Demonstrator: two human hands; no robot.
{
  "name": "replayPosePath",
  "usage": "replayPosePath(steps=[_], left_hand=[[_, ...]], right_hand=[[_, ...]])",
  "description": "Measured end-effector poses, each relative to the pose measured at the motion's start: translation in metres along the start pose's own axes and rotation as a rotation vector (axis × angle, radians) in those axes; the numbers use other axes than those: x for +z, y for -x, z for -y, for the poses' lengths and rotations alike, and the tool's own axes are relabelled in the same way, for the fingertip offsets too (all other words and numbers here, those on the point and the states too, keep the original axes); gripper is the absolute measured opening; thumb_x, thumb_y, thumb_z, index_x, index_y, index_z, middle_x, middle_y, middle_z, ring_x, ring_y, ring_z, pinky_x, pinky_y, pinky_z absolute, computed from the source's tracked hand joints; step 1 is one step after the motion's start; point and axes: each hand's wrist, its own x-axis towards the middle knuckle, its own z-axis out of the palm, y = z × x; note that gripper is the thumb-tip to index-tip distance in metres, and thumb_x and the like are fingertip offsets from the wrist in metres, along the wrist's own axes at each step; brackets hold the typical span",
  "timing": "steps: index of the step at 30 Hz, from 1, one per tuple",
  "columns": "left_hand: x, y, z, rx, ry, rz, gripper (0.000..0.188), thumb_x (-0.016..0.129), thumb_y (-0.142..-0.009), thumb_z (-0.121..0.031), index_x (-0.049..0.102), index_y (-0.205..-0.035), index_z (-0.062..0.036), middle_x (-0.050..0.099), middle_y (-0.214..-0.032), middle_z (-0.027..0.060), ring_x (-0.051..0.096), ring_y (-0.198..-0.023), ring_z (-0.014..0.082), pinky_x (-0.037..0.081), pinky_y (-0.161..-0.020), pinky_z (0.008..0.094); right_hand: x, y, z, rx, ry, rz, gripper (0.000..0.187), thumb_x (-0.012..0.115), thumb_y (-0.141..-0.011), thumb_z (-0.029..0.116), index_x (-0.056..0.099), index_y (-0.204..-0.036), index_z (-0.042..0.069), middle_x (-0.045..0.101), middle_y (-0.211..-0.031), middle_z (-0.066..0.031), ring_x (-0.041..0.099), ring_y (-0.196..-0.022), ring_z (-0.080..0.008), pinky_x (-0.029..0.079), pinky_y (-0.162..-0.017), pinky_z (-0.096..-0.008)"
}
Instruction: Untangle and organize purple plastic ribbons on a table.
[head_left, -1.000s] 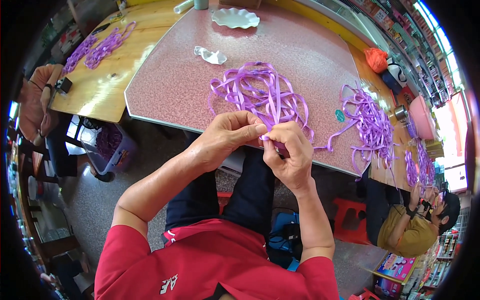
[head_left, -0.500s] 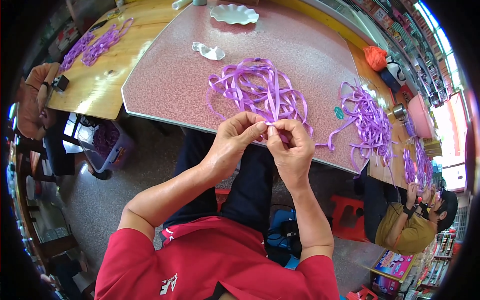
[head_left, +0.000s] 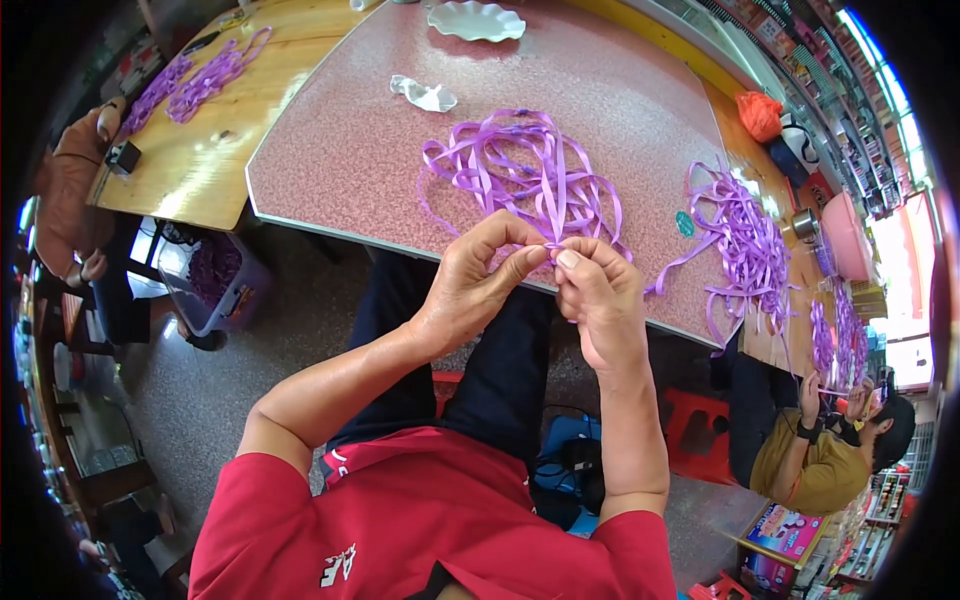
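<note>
Purple ribbon lies in a loose, looped heap on the pink speckled table, and its strands run down to the near edge. There my left hand pinches the ribbon between thumb and forefinger. My right hand grips it right beside, thumb on top and the other fingers curled under. The two sets of fingertips nearly touch, and the small piece of ribbon between them is mostly hidden. To the right rests a second, bigger heap of purple ribbon, partly hanging over the table's edge.
A crumpled white tissue and a white scalloped dish lie farther back. Co-workers sit at left and right. A clear bin of dark purple material stands at lower left, a red stool at right.
My right hand has turned, its thumb now lying over the ribbon, and shifted slightly right. My left hand keeps its pinch. The whole view has shifted a little.
</note>
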Motion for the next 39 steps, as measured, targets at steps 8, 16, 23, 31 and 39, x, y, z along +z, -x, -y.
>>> replayPosePath(steps=[8, 16, 23, 31, 39], left_hand=[[0.004, -0.01, -0.003, 0.421, -0.232, -0.199, 0.018, 0.071, -0.085, -0.005, 0.064, -0.101, -0.0045, 0.06, -0.1, 0.0066, 0.058, -0.097, 0.025, 0.046, -0.085, 0.0367], [-0.01, -0.016, -0.002, 0.838, -0.853, -0.209, 0.035, 0.076, -0.071, -0.003, 0.068, -0.103, -0.0158, 0.063, -0.095, 0.0, 0.058, -0.097, 0.024, 0.038, -0.087, 0.0381], [0.004, -0.011, 0.001, 0.583, -0.631, -0.248, 0.023, 0.071, -0.079, 0.0, 0.058, -0.096, -0.0086, 0.062, -0.097, 0.0065, 0.059, -0.095, 0.0254, 0.039, -0.089, 0.0385], [0.008, -0.007, -0.004, 0.412, -0.416, -0.12, 0.018, 0.066, -0.087, -0.001, 0.058, -0.103, -0.0052, 0.062, -0.103, 0.0097, 0.059, -0.097, 0.0246, 0.04, -0.093, 0.0364], [-0.002, -0.008, -0.005, 0.406, -0.493, -0.031, 0.013, 0.069, -0.088, -0.006, 0.062, -0.099, -0.006, 0.064, -0.096, 0.0073, 0.059, -0.096, 0.0249, 0.039, -0.092, 0.0372]], right_hand=[[0.001, 0.003, 0.001, 0.037, -0.114, -0.036, 0.015, 0.065, -0.095, 0.018, 0.067, -0.099, 0.003, 0.061, -0.076, 0.0015, 0.038, -0.05, 0.0013, 0.029, -0.044, -0.0169], [0.001, 0.002, -0.002, 0.077, -0.21, -0.041, 0.013, 0.062, -0.096, 0.014, 0.069, -0.099, 0.003, 0.063, -0.077, -0.0011, 0.038, -0.048, -0.0001, 0.03, -0.043, -0.0168], [0.006, 0.001, -0.001, 0.074, -0.279, -0.022, 0.015, 0.064, -0.096, 0.016, 0.069, -0.103, 0.003, 0.064, -0.079, 0.0004, 0.037, -0.049, 0.0003, 0.029, -0.044, -0.017], [0.002, 0.003, 0.004, 0.044, -0.181, -0.011, 0.016, 0.063, -0.097, 0.018, 0.068, -0.104, 0.004, 0.061, -0.078, 0.0032, 0.036, -0.051, 0.0015, 0.027, -0.045, -0.0168], [-0.006, 0.005, 0.009, 0.019, -0.031, -0.005, 0.013, 0.064, -0.095, 0.013, 0.067, -0.103, 0.003, 0.06, -0.08, 0.0027, 0.041, -0.056, 0.0004, 0.032, -0.047, -0.0173]])
